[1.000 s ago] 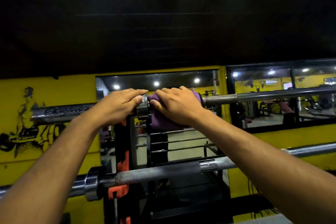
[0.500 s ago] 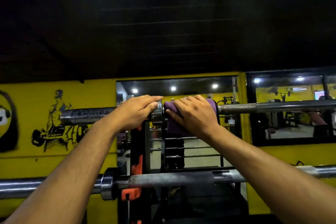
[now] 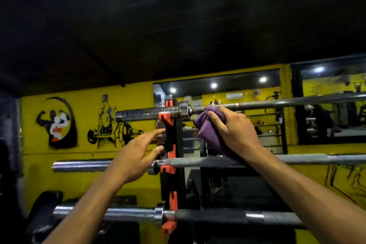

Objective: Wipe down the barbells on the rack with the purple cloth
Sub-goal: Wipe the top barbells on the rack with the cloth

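Observation:
Three steel barbells lie across a black rack [image 3: 174, 184] with orange hooks. My right hand [image 3: 232, 130] grips the bunched purple cloth [image 3: 208, 130] just below the top barbell [image 3: 277, 103], right of its collar. The cloth's top edge touches that bar. My left hand [image 3: 138, 154] hangs in the air with fingers spread, between the top barbell and the middle barbell [image 3: 198, 161], next to the rack upright, holding nothing. The bottom barbell [image 3: 208, 216] runs under both forearms.
A yellow wall [image 3: 83, 184] with painted bodybuilder figures stands behind the rack. Mirrors [image 3: 326, 117] on the right reflect gym machines and ceiling lights. A dark weight plate or bench [image 3: 45, 202] sits low at the left.
My left hand has let go of the top barbell and dropped lower, fingers spread. My right hand with the cloth has slipped down off the bar. The view has tilted down, showing a third bar.

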